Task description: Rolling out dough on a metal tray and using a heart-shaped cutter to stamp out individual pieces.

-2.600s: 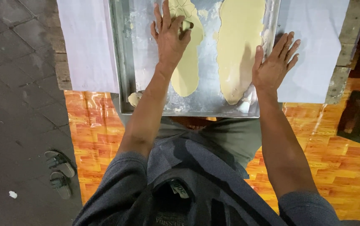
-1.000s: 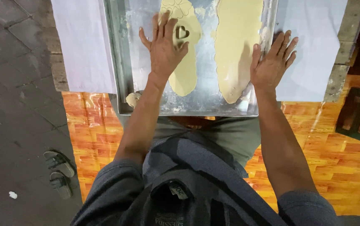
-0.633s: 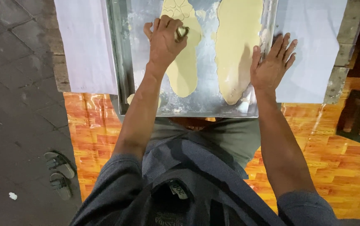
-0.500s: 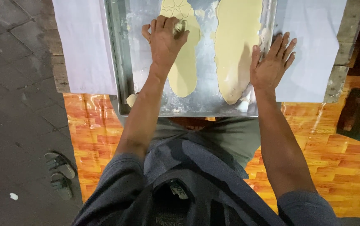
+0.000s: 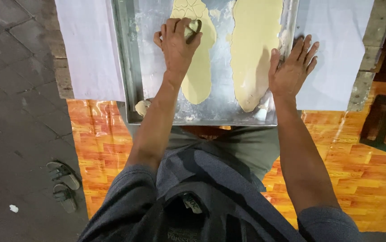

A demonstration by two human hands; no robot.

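Left hand (image 5: 177, 42) clamped round a small heart cutter (image 5: 193, 29) pressed into soft, tear-prone left dough strip (image 5: 198, 58) on the floured metal tray (image 5: 130, 71), right hand (image 5: 291, 69) flat, fingers spread at tray's edge; probably best lifted gently from underneath.

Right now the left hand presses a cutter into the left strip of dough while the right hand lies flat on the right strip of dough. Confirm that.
Not quite. The head view shows the right hand flat on the metal tray's right edge, beside the right dough strip, not on it. The left hand does press the cutter into the left dough strip.
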